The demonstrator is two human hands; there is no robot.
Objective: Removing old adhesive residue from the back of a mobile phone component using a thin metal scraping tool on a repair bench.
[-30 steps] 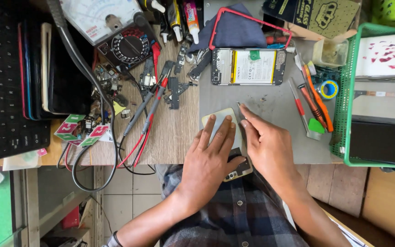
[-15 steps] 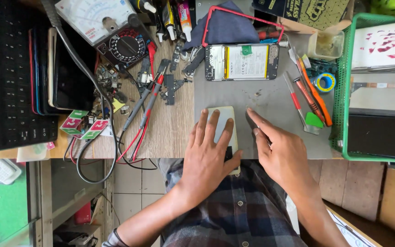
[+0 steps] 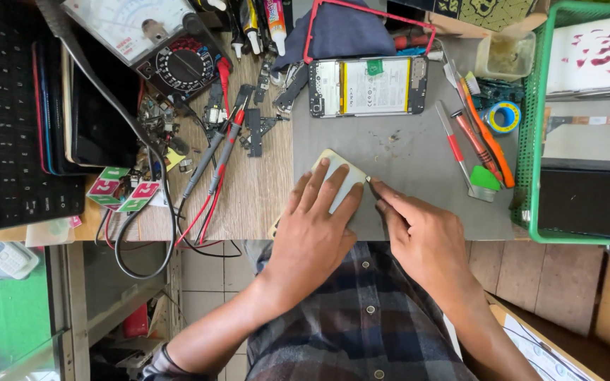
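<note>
**Left hand pinning a pale phone panel while the right works its corner**

The left hand (image 3: 312, 236) is lying flat, fingers spread, pressing down on a pale phone panel (image 3: 340, 180) rather than closing around it. The panel is lying on the grey work mat (image 3: 404, 152) at the near edge of the bench, mostly covered by the palm, with only its far corner showing. The right hand (image 3: 425, 240) is pinching a small dark-tipped tool (image 3: 370, 182), thumb and forefinger clenched on it, the tip touching the panel's right edge near that corner. The tool is too small to identify.

Farther back on the mat an opened phone (image 3: 368, 86) is lying face down, its yellow-edged battery and circuit board showing. Behind it a dark blue cloth (image 3: 347, 32) is sitting inside a red frame. To the right of the mat, an orange pry tool (image 3: 492, 144), red-handled tools and a green pick (image 3: 485, 178) are lying beside a roll of blue tape (image 3: 503, 116), just next to a green wire basket (image 3: 531, 141).

To the left, on the wooden tabletop (image 3: 255, 197), red and black probe leads (image 3: 213, 166) are running from an analogue multimeter (image 3: 157, 42), among scattered small parts. A black keyboard (image 3: 1, 113) is sitting at the far left.
</note>
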